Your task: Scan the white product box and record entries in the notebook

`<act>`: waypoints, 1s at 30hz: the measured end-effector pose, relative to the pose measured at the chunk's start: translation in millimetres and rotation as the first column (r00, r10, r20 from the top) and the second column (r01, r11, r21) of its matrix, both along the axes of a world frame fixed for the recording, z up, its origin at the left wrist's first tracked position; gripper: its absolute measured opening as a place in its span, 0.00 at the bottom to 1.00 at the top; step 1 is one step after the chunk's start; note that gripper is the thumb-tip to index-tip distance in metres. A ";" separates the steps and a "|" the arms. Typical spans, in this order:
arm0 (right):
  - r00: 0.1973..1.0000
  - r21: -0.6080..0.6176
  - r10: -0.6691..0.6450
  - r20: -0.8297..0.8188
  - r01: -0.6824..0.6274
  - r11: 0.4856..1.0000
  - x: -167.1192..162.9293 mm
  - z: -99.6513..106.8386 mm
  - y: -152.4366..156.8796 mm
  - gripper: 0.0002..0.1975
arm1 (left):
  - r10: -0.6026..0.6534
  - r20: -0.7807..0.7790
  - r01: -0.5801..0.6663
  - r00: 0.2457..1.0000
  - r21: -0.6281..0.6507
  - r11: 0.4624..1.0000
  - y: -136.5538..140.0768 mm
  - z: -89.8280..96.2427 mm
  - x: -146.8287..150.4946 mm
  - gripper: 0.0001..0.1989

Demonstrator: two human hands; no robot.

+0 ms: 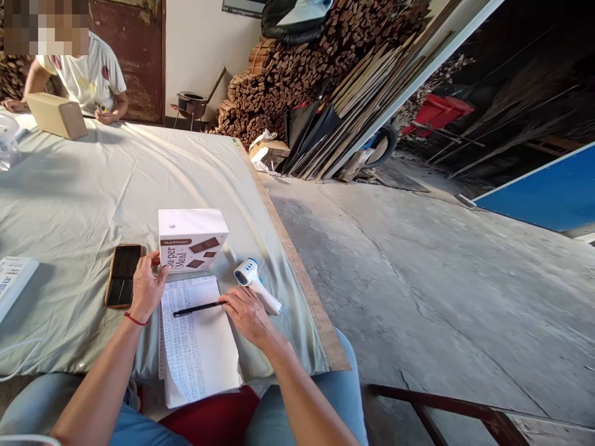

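My left hand is at the lower left corner of a white box with brown lettering and pictures of bars. Its thumb lies against the front face and the fingers curl at the side edge. In my right hand the end of a black pen is pinched. The pen lies across an open notebook, whose left part carries dense handwriting. Just beyond my right hand is a white and blue infrared thermometer. A dark phone in a brown case lies left of my left hand.
A cloth-covered table has a bare wooden right edge. A power strip lies at the left. Across the table a person sits near a brown carton. Stacked firewood and concrete floor lie beyond.
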State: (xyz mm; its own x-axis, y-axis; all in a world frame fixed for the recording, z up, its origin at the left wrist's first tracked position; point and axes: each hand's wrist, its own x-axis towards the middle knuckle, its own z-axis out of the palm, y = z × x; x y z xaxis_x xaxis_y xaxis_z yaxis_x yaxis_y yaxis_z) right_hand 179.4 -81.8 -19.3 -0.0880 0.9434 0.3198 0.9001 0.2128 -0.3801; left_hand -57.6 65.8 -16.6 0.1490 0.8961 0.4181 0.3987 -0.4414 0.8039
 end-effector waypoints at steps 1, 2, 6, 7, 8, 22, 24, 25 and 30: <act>1.000 0.019 -0.003 -0.025 0.003 1.000 0.8 1.8 -0.3 0.12 | -0.003 -0.013 0.003 1.000 -0.004 1.000 -0.2 0.2 -0.2 0.14; 0.999 0.038 -0.008 -0.054 0.010 0.999 1.5 3.9 -0.6 0.12 | -0.006 -0.025 0.006 1.000 -0.005 1.000 -0.6 0.4 -0.1 0.14; 0.980 0.106 -0.041 -0.193 0.062 0.992 2.6 11.2 -2.9 0.09 | -0.002 -0.048 0.001 0.999 -0.019 1.000 -2.8 1.0 3.8 0.17; 0.974 0.119 -0.052 -0.219 0.079 0.990 2.5 12.2 -3.9 0.09 | -0.005 -0.043 0.004 0.999 -0.023 1.000 -3.4 0.8 5.3 0.21; 0.969 0.131 -0.061 -0.238 0.095 0.987 2.2 12.7 -5.0 0.08 | -0.016 -0.043 0.015 0.999 -0.021 1.000 -4.0 0.6 6.8 0.24; 0.935 0.311 -0.018 -0.355 0.136 0.941 -13.5 16.0 -9.1 0.04 | -0.149 -0.409 0.164 0.900 0.001 0.986 -45.3 26.3 11.8 0.06; 0.924 0.288 -0.012 -0.381 0.131 0.949 -17.2 14.4 -8.2 0.04 | -0.233 -0.484 0.266 0.843 -0.002 0.964 -51.2 27.0 14.5 0.02; 0.920 0.280 -0.006 -0.391 0.126 0.952 -19.0 13.5 -7.8 0.04 | -0.263 -0.524 0.308 0.810 -0.002 0.951 -53.1 26.5 15.6 0.00; 0.905 0.256 0.016 -0.424 0.103 0.961 -25.9 10.1 -5.9 0.05 | -0.311 -0.685 0.362 0.659 -0.074 0.929 -54.3 23.5 17.1 0.06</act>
State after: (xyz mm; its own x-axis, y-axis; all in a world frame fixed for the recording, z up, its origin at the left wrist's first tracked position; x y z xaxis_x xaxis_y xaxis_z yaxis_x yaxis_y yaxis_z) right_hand 153.6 -87.7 -9.2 0.1491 0.8171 0.5569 0.6805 0.3238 -0.6573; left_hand -40.5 11.5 6.9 0.6981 0.7033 0.1345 0.6334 -0.6941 0.3419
